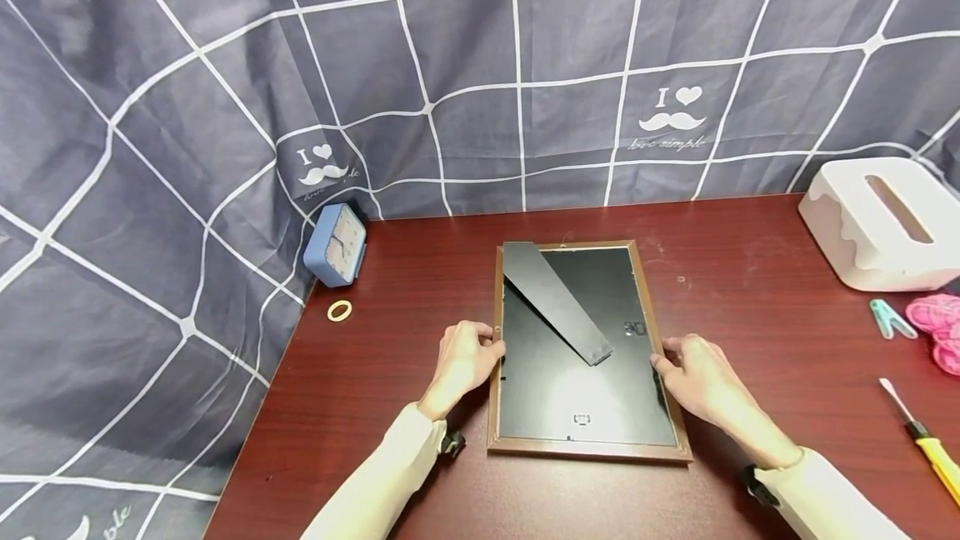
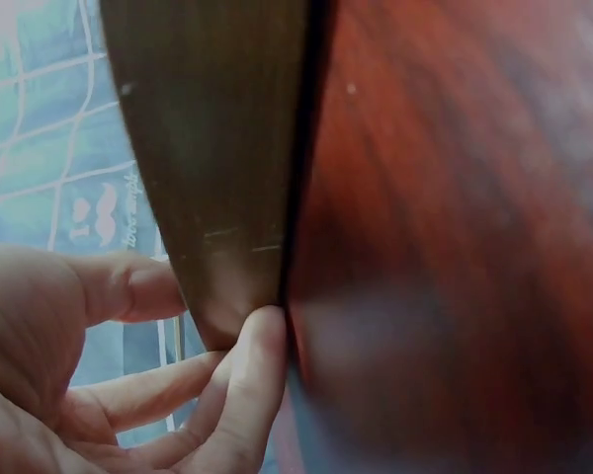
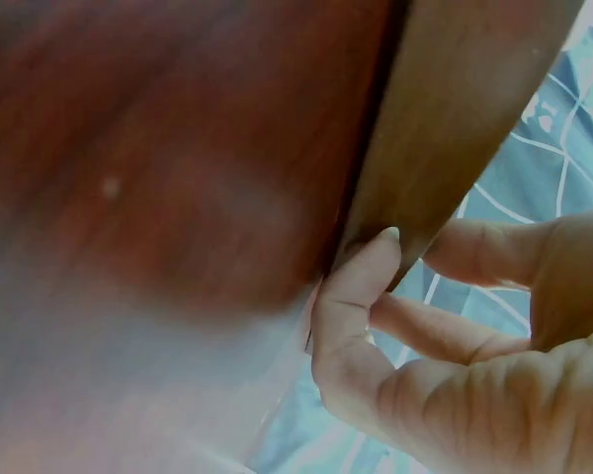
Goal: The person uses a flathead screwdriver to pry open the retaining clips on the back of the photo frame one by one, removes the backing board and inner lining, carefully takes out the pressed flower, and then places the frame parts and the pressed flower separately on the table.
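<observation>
Head view shows the brown wooden picture frame (image 1: 587,445) face-down on the dark red surface (image 1: 750,290), left hand (image 1: 462,361) and right hand (image 1: 701,375) pinching its side rails with curled fingers (image 2: 252,370), steadying it.

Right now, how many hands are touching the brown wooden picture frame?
2. The left hand grips the left edge of the brown wooden picture frame, lying face-down on the dark red table; the right hand grips its right edge. None hidden.
</observation>
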Motion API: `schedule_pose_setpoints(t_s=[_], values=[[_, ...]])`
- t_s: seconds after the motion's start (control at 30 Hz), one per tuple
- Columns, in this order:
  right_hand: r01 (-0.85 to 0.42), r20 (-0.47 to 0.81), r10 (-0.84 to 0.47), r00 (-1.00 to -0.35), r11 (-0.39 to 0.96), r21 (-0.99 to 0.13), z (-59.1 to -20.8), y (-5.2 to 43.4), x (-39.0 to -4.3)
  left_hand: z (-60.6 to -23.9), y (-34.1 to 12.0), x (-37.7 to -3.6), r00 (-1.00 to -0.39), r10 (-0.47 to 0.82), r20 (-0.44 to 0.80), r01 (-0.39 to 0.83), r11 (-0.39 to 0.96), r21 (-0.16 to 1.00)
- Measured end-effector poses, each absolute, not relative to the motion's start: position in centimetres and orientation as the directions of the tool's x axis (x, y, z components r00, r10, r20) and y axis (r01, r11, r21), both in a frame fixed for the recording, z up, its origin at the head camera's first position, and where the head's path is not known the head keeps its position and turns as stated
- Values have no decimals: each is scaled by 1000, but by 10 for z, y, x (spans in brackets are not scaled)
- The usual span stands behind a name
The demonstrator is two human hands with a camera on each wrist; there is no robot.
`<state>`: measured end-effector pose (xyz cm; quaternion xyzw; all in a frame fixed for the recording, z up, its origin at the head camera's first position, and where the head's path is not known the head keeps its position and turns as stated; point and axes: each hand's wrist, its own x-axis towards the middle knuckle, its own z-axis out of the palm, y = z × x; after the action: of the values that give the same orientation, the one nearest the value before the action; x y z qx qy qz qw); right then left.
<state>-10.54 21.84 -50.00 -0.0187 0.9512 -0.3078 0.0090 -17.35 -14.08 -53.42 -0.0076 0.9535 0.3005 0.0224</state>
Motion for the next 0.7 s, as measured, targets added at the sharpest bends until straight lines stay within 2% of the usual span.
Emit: schedule_pose_setpoints(t_s=[0.2,0.33,0.4,0.53,0.63,0.7], values=[[-8,-97,-83,-992,799,-602,-470,212,-102,-519,-143,-167,-997,13,-74,-35,795,605],[24,-122,-63,-991,795,-606,-453,216,-97,-495,-144,-160,-992,51,-119,-41,749,661],[28,-85,-30,-996,796,-604,-447,224,-92,-481,-143,-156,-987,66,-147,-55,718,694],[-4,85,54,-995,820,-573,-439,247,-78,-461,-139,-153,-977,75,-199,-98,670,736],[-13,191,110,-975,838,-545,-435,269,-69,-460,-138,-155,-976,88,-199,-92,661,745],[8,208,138,-968,851,-525,-432,285,-64,-460,-138,-156,-977,88,-196,-93,649,755]])
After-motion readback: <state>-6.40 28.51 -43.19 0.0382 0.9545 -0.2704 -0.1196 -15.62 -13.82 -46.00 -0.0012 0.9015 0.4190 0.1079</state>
